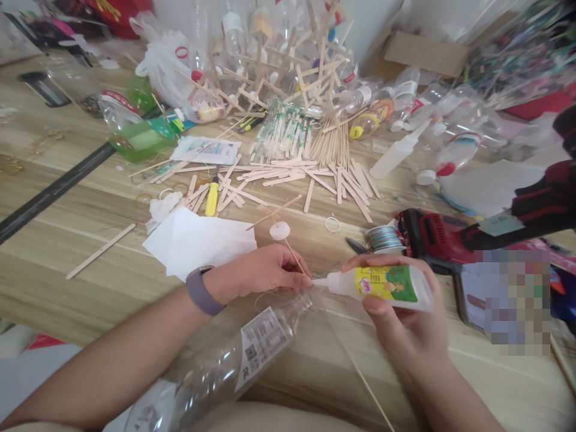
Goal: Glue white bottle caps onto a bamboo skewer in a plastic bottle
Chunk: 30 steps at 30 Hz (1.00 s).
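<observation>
My left hand pinches a thin wooden skewer near its lower end. A white disc sits on the skewer's upper part, beside a crossing thin stick. In my right hand is a glue bottle with a yellow and green label, tilted sideways, its nozzle at my left fingertips. Below my left hand lies a clear plastic bottle, its neck near the nozzle. Another long thin stick slants down from this spot to the bottom edge. Whether the nozzle touches the skewer is unclear.
White paper and a yellow-handled screwdriver lie at left centre. Craft sticks and plastic bottles crowd the back. At right are a wire spool, a red and black power tool and a phone.
</observation>
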Motion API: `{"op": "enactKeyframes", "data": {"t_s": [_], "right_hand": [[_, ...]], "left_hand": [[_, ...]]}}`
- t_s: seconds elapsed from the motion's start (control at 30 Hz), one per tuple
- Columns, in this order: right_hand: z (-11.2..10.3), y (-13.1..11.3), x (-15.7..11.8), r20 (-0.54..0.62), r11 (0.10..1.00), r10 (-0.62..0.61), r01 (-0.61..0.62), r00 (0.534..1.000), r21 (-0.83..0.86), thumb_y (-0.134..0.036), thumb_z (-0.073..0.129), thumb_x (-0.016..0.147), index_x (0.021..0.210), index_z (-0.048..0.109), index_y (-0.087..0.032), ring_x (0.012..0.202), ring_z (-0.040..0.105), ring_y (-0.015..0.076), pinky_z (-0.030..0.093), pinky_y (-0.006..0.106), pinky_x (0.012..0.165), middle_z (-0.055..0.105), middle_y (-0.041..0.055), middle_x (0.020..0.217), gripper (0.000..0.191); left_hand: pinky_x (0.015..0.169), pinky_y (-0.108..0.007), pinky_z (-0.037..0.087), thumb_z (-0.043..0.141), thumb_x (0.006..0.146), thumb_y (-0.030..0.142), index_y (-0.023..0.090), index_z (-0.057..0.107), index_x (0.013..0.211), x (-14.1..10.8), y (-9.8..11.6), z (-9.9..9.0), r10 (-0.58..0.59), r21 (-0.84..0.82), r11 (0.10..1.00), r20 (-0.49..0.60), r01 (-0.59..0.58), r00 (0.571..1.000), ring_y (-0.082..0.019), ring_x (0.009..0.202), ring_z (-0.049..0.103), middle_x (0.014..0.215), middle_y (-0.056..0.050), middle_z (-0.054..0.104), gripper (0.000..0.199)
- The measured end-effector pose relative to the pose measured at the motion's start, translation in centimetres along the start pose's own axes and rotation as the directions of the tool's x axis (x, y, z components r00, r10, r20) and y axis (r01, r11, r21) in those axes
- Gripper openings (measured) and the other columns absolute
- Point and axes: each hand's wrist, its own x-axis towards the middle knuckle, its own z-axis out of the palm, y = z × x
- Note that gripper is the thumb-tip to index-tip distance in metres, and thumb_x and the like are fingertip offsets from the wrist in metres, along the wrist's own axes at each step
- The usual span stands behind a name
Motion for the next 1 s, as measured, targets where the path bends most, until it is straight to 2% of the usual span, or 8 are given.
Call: {"op": "enactKeyframes", "data": {"t_s": [0.23,0.37,0.53,0.67,0.77,0.87,1.0], "right_hand": [[0.1,0.3,-0.4,0.039,0.983,-0.087,0.092,0.995,-0.158,-0.037,0.073,0.077,0.105,0.054,-0.026,0.086,0.067,0.0251,0.053,0.042,0.078,0.068,0.0066,0.094,0.036],[0.3,0.1,-0.3,0.061,0.972,-0.138,0.147,0.989,-0.183,-0.037,0.073,0.077,0.105,0.054,-0.026,0.086,0.068,0.0249,0.053,0.040,0.075,0.069,0.0064,0.093,0.035],[0.3,0.1,-0.4,0.074,0.972,-0.147,0.158,0.986,-0.176,-0.035,0.073,0.077,0.105,0.053,-0.027,0.085,0.069,0.0251,0.054,0.041,0.074,0.069,0.0066,0.093,0.035],[0.2,0.4,-0.5,-0.016,0.980,-0.071,0.066,0.997,-0.189,-0.033,0.075,0.075,0.104,0.055,-0.026,0.089,0.067,0.0252,0.053,0.043,0.079,0.069,0.0064,0.094,0.036],[0.3,0.4,-0.5,-0.109,0.994,-0.045,0.033,0.993,-0.101,-0.033,0.074,0.076,0.105,0.055,-0.025,0.088,0.067,0.0239,0.055,0.040,0.077,0.068,0.0064,0.095,0.035],[0.5,0.2,-0.6,-0.085,0.998,-0.060,0.058,0.995,-0.025,-0.033,0.072,0.078,0.106,0.056,-0.024,0.087,0.068,0.0226,0.055,0.037,0.075,0.068,0.0062,0.094,0.033],[0.6,0.3,-0.8,-0.039,0.992,-0.091,0.088,0.995,-0.087,-0.031,0.074,0.076,0.107,0.056,-0.024,0.087,0.068,0.0230,0.054,0.038,0.078,0.068,0.0062,0.095,0.036]], "left_hand": [[0.048,-0.020,0.034,0.074,0.068,0.044,0.012,0.062,0.072,0.3,-0.1,-0.2,-0.095,-0.069,0.993,-0.001,0.095,0.995,-0.007,0.052,0.049,0.058,0.003,0.058,0.034],[0.049,-0.020,0.038,0.075,0.068,0.040,0.012,0.063,0.070,0.4,-0.4,-0.5,-0.100,-0.126,0.987,0.018,0.101,0.995,-0.007,0.054,0.052,0.060,0.002,0.061,0.031],[0.050,-0.020,0.040,0.075,0.069,0.039,0.011,0.064,0.068,0.4,-0.4,-0.6,-0.101,-0.172,0.979,0.041,0.107,0.994,-0.007,0.053,0.053,0.060,0.001,0.062,0.029],[0.047,-0.019,0.039,0.074,0.069,0.036,0.012,0.064,0.067,0.4,-0.3,-0.5,-0.140,-0.157,0.978,0.015,0.140,0.990,-0.006,0.052,0.052,0.060,0.001,0.062,0.026],[0.046,-0.018,0.038,0.070,0.071,0.031,0.012,0.064,0.067,0.4,0.0,-0.3,-0.151,-0.138,0.979,-0.017,0.147,0.988,-0.006,0.051,0.051,0.061,0.001,0.062,0.021],[0.044,-0.017,0.036,0.065,0.073,0.027,0.013,0.062,0.063,0.4,0.3,0.0,-0.177,-0.092,0.981,-0.067,0.171,0.982,-0.006,0.047,0.048,0.054,0.002,0.057,0.017],[0.041,-0.017,0.031,0.058,0.073,0.023,0.014,0.058,0.058,0.3,0.8,0.5,-0.202,-0.030,0.979,-0.127,0.200,0.971,-0.005,0.043,0.043,0.048,0.004,0.051,0.018]]}}
